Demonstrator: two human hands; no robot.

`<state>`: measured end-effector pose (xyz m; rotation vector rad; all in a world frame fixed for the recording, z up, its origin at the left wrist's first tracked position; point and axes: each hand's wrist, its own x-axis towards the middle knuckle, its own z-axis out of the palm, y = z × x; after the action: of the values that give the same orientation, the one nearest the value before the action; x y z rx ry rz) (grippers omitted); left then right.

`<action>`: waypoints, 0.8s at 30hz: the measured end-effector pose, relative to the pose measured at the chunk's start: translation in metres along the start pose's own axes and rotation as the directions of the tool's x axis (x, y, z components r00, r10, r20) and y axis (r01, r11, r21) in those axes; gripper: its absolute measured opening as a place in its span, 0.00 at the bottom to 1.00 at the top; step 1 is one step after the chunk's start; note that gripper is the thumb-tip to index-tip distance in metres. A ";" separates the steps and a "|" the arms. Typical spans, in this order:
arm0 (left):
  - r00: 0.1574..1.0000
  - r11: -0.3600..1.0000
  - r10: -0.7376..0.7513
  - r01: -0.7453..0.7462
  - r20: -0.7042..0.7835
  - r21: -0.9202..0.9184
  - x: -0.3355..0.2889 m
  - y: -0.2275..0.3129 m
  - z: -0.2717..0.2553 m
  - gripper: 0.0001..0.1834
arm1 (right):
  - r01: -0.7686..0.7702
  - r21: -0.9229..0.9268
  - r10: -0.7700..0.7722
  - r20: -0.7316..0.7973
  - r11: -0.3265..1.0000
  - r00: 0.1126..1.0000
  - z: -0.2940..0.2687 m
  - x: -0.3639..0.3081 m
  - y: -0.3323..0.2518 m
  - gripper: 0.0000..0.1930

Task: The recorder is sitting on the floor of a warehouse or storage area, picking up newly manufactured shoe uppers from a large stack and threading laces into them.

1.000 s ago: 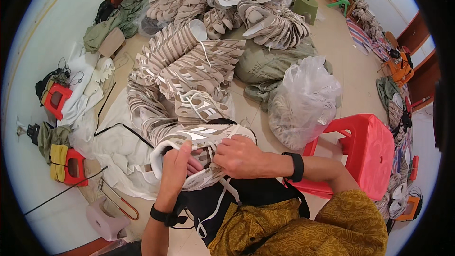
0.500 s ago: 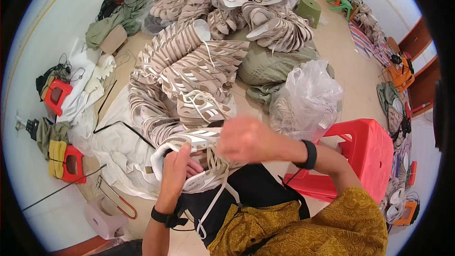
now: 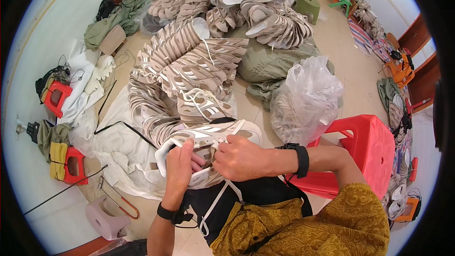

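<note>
A beige and white sneaker upper (image 3: 247,131) lies over my lap, its toe pointing right. My left hand (image 3: 180,165) is closed on its collar side, the thumb on the outside and the fingers reaching into the opening. At the eyelets my right hand (image 3: 240,159) is pinched closed on the white shoelace; the fingertips are partly hidden. A loose length of that shoelace (image 3: 216,207) hangs in a loop over my dark apron. Just beyond, another laced upper (image 3: 203,105) rests against the rows of stacked uppers (image 3: 204,68).
A red plastic stool (image 3: 374,156) stands at my right, beside a clear plastic bag (image 3: 308,99) of uppers. More bundled uppers (image 3: 279,26) and a green sack (image 3: 265,66) lie farther off. White cloth (image 3: 125,156) covers floor at left, near a pale pink stool (image 3: 104,220).
My right hand has come down and slightly left, from above the upper to its eyelets. The sneaker's toe now shows. My left hand keeps its grip.
</note>
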<state>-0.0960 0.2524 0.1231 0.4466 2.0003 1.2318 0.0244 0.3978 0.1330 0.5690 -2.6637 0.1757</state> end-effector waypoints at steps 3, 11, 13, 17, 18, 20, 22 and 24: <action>0.999 0.999 0.039 -0.040 -0.025 -0.014 0.001 -0.001 0.001 0.34 | -0.024 0.046 0.020 0.079 0.999 0.997 -0.005 -0.002 0.001 0.05; 0.999 1.000 0.008 -0.008 -0.050 -0.001 -0.006 0.001 0.009 0.30 | -0.360 0.420 0.025 0.621 0.833 0.783 -0.013 0.003 0.002 0.09; 0.996 0.999 0.004 -0.008 -0.088 -0.046 -0.003 -0.002 0.005 0.30 | -0.445 0.559 -0.061 0.668 0.700 0.742 -0.024 0.009 -0.002 0.13; 0.981 0.983 0.003 -0.038 -0.192 -0.181 0.000 -0.005 -0.005 0.30 | -0.401 0.819 -0.034 0.454 0.411 0.890 -0.043 -0.026 -0.008 0.11; 0.981 0.982 -0.001 -0.036 -0.196 -0.183 0.002 -0.007 -0.009 0.30 | -0.400 0.820 -0.040 0.454 0.409 0.890 -0.048 -0.036 -0.014 0.11; 0.972 0.969 -0.014 -0.045 -0.236 -0.241 0.011 -0.011 -0.015 0.27 | -0.417 0.889 -0.176 0.448 0.188 0.876 -0.064 -0.052 -0.026 0.11; 0.974 0.952 -0.051 -0.019 -0.219 -0.307 0.016 -0.009 -0.016 0.27 | -0.314 0.923 -0.183 0.355 0.222 0.917 -0.074 -0.060 -0.041 0.10; 0.963 0.925 -0.124 0.025 -0.239 -0.380 0.018 -0.006 -0.018 0.28 | -0.202 0.945 -0.197 0.257 0.258 0.946 -0.090 -0.065 -0.042 0.10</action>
<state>-0.1210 0.2500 0.1156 0.0181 1.9058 1.6480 0.1287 0.4013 0.1890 0.9957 -2.5142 2.0395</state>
